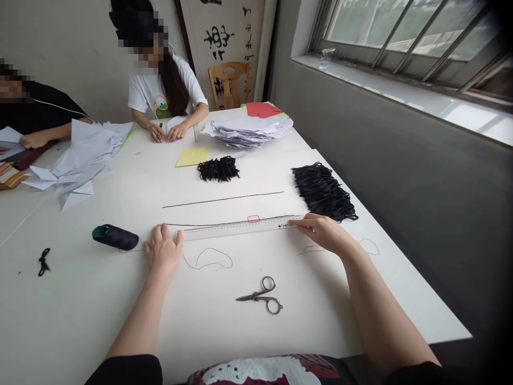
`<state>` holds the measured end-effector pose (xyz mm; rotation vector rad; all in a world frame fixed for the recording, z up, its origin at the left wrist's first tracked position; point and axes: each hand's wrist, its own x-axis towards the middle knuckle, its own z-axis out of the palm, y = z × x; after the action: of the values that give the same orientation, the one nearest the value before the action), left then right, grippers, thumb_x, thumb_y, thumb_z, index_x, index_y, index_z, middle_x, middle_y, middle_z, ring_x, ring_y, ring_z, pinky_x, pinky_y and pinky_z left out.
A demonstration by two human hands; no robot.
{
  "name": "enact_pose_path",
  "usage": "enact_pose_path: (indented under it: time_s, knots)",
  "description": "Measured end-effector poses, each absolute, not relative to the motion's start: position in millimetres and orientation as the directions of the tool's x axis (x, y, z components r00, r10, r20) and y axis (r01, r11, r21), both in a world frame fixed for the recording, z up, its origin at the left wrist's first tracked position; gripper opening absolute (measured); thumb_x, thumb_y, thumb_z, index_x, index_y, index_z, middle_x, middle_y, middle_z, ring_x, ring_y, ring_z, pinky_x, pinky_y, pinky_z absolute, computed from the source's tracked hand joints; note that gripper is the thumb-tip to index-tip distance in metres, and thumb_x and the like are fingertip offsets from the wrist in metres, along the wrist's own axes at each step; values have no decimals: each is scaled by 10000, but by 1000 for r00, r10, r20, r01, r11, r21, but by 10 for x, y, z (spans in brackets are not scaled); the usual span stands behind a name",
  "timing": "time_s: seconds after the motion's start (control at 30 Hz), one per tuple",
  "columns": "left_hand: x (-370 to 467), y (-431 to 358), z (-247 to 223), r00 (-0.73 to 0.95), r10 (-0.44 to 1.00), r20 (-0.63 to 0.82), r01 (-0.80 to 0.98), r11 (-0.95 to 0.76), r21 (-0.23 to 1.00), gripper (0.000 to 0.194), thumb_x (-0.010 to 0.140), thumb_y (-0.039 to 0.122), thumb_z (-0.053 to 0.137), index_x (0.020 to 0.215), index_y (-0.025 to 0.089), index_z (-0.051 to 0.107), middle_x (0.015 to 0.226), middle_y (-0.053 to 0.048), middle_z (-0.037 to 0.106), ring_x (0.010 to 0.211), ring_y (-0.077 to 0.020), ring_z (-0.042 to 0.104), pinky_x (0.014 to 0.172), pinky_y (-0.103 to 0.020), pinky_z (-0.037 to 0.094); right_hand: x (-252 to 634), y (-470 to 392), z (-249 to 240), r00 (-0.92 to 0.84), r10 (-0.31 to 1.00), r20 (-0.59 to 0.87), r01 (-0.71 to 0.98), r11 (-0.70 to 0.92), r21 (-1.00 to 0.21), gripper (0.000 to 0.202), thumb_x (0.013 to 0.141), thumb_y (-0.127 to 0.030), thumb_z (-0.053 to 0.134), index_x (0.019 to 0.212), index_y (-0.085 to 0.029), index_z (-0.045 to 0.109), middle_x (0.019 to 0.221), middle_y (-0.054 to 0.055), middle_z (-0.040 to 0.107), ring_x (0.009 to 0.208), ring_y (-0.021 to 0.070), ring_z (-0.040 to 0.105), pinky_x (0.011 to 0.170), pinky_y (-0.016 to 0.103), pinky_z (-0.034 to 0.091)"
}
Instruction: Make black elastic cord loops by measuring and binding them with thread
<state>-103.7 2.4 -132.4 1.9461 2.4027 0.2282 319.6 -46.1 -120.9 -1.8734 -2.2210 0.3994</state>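
A clear ruler (236,228) lies across the table along a dark thread (208,224). My left hand (163,248) rests flat at the ruler's left end, fingers spread, the fingertips touching the thread's end. At the other end, my right hand (320,230) has its fingers closed on the ruler's tip; the thread's right end is hidden there. Farther back, a second dark thread (223,200) lies nearly straight. A spool of black thread (116,237) lies on its side left of my left hand. Scissors (258,295), blades closed, lie nearer me. A thin loose thread (232,260) curls below the ruler.
Bundles of black cord loops lie at back centre (218,169) and at right (324,192). A small black knot (44,262) sits far left. Paper piles (248,131), a yellow sheet (193,156) and folded paper (90,144) stand beyond. Two people sit across the table.
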Motion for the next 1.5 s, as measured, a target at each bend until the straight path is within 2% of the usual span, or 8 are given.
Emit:
enact_pose_path:
  time_s: [0.23,0.37,0.47,0.6,0.8,1.03,1.33,1.5]
  knots:
    - [-1046,20,-1310,-217,976,-31,969,219,112,706,972,470,196,1512,23,282,1579,-220,261,1470,-332,222,1164,-585,188,3123,-390,-1336,-152,987,56,947,162,-277,392,994,-272,413,1316,-252,635,949,81,575,798,171,595,712,279,477]
    - [-1038,19,-1322,-208,978,-19,971,209,112,704,970,465,204,1509,20,286,1578,-219,268,1463,-339,235,1161,-600,174,3058,-342,-1414,-98,992,85,974,113,-194,391,996,-296,446,1350,-255,608,955,96,556,870,200,569,803,305,464]
    - [-1024,25,-1312,-209,978,15,971,205,121,706,971,473,207,1499,15,306,1562,-224,298,1440,-352,277,1156,-609,176,2986,-311,-1437,-47,993,109,985,64,-162,399,1000,-339,438,1351,-249,607,983,122,550,928,246,542,803,344,444]
    - [-1009,43,-1298,-224,974,38,966,217,139,697,969,486,234,1473,22,361,1528,-232,349,1416,-353,324,1156,-571,213,2905,-290,-1439,-1,991,135,991,19,-134,393,1010,-365,415,1327,-259,620,1034,131,548,952,254,523,801,359,421]
    - [-1015,54,-1352,-228,972,53,965,219,142,737,969,514,223,1489,3,327,1566,-228,280,1464,-337,229,1177,-559,167,2888,-293,-1464,23,987,157,992,-4,-124,371,1013,-353,411,1309,-287,626,1064,122,554,977,246,512,811,357,401]
    - [-1021,55,-1371,-288,957,22,950,283,128,726,969,533,279,1523,64,310,1594,-290,139,1487,-386,152,1170,-547,168,2899,-287,-1497,23,988,155,992,-4,-123,373,1009,-360,423,1323,-293,613,1079,121,554,983,243,514,812,356,401]
    - [-1043,76,-1381,-278,960,25,952,272,138,713,973,524,262,1525,76,312,1603,-273,136,1494,-363,144,1171,-562,156,2880,-286,-1475,23,991,130,995,-10,-95,372,1000,-347,453,1338,-294,599,1119,125,557,1012,250,512,834,356,407]
    - [-1066,144,-1381,-264,964,6,947,258,193,693,972,529,245,1505,105,369,1607,-252,148,1496,-360,132,1166,-578,164,2845,-252,-1397,6,997,72,999,-4,-33,393,1008,-288,416,1370,-269,567,1119,135,569,1006,244,529,818,334,409]
